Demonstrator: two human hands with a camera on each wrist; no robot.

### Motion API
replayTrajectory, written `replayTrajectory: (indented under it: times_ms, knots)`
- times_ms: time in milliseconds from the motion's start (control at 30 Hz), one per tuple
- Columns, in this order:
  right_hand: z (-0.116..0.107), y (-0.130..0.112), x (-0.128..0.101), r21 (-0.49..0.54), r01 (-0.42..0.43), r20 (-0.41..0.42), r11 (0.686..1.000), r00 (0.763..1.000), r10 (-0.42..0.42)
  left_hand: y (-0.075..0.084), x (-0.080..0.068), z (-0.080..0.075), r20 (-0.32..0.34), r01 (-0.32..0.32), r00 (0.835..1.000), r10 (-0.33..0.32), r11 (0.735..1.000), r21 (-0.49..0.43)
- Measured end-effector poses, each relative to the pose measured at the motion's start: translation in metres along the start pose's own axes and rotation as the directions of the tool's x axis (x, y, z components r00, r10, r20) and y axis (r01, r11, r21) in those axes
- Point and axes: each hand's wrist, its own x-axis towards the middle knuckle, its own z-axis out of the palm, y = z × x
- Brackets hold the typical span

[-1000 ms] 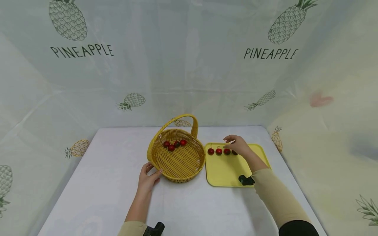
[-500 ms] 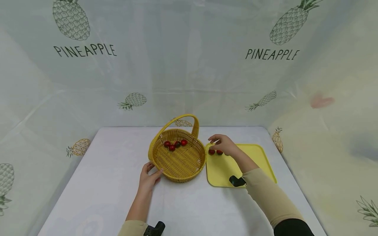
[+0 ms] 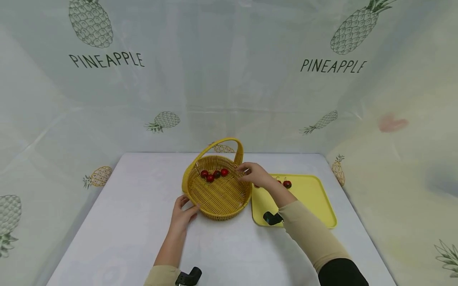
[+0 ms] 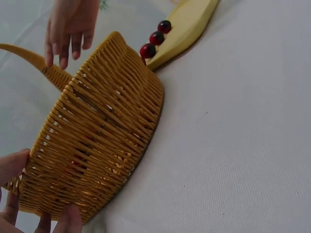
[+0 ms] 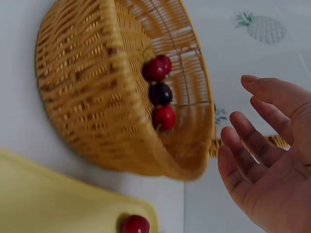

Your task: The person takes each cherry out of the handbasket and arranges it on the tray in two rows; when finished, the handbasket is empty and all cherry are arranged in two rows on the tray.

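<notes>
A yellow wicker basket [image 3: 218,200] with an arched handle stands mid-table and has several dark red cherries [image 3: 210,178] in it. My left hand [image 3: 181,216] grips the basket's near left side, thumb and fingertips against the weave in the left wrist view. Over the basket's right rim hovers my right hand [image 3: 255,174]. In the right wrist view its fingers [image 5: 252,141] are loosely spread and the palm shows nothing in it. On the yellow tray [image 3: 307,202] beside the basket lie cherries [image 3: 287,184] in a row, partly hidden by the right hand and forearm.
A white cloth covers the table [image 3: 143,186]. Behind it hangs a pale curtain [image 3: 214,79] printed with pineapples. The tray's left edge lies close against the basket. Black wrist cameras [image 3: 189,276] sit on both arms.
My right hand has moved left from above the cherries on the tray to the basket's right rim, uncovering the tray's rightmost cherry. The left hand stays on the basket.
</notes>
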Motion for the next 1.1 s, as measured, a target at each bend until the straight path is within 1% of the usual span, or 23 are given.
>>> replayTrajectory:
  times_ms: [133, 333, 500, 667, 867, 1100]
  knots:
    - [0.011, -0.006, 0.009, -0.03, 0.045, 0.003, 0.999, 0.999, -0.045, 0.0, 0.0, 0.0, 0.011, -0.004, 1.0, 0.004, 1.0, 0.003]
    - [0.024, -0.016, 0.019, -0.061, 0.052, 0.025, 0.997, 0.998, -0.05, 0.0, 0.0, 0.002, 0.003, -0.006, 1.0, 0.006, 1.0, -0.004]
    - [0.034, -0.023, 0.029, -0.055, 0.067, 0.054, 0.996, 0.996, -0.064, 0.0, -0.001, 0.002, -0.01, -0.01, 1.0, 0.01, 1.0, 0.001]
    - [0.043, -0.026, 0.038, -0.065, 0.051, 0.077, 0.997, 0.996, -0.046, -0.001, -0.001, 0.001, -0.023, -0.015, 1.0, 0.015, 1.0, 0.009]
    - [0.053, -0.021, 0.052, -0.082, 0.032, 0.09, 0.996, 0.996, -0.025, -0.002, -0.002, 0.001, -0.019, -0.017, 1.0, 0.017, 1.0, 0.0]
    - [0.063, -0.021, 0.065, -0.118, 0.039, 0.121, 0.992, 0.992, -0.025, -0.003, -0.002, 0.003, -0.02, -0.019, 1.0, 0.018, 1.0, -0.01]
